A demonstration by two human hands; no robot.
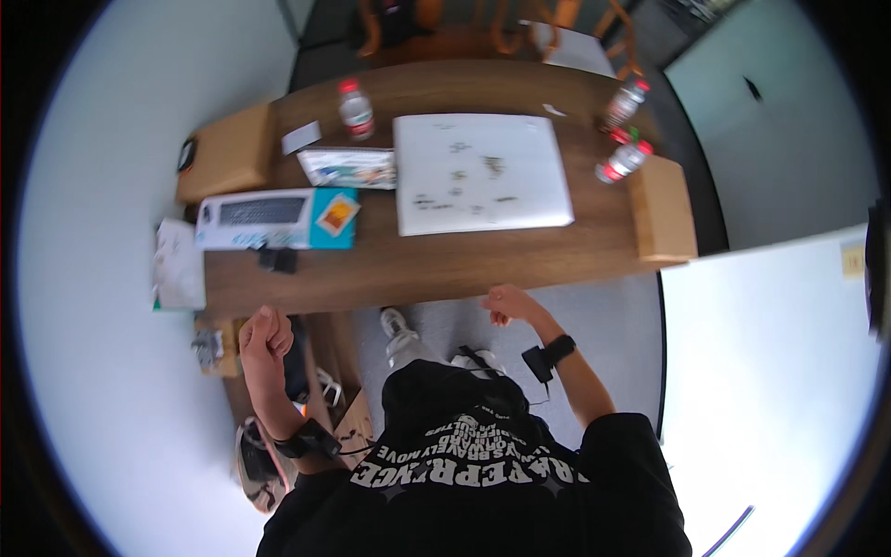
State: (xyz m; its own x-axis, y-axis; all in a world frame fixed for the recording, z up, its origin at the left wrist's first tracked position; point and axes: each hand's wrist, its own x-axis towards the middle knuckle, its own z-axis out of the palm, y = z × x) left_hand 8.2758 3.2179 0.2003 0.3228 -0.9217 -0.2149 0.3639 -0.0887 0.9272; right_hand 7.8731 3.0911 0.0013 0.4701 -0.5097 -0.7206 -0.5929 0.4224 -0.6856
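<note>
My left hand (266,331) is curled closed just below the table's left front edge, with nothing showing in it. My right hand (506,304) is loosely closed at the front edge of the brown table (418,269), right of centre, with nothing showing between its fingers. Near them lie a white board (478,172) with small dark marks, a boxed keyboard (251,223) with an orange-and-white packet (337,215) on it, and small black objects (277,260). A desk calendar (345,167) lies behind the keyboard box.
Cardboard boxes (227,153) (661,213) stand at both sides. Bottles with red caps (357,111) (624,162) stand toward the back and right. Papers (176,265) lie at the left edge. Wooden chairs (575,46) stand beyond the table. A low cabinet (329,371) is below at left.
</note>
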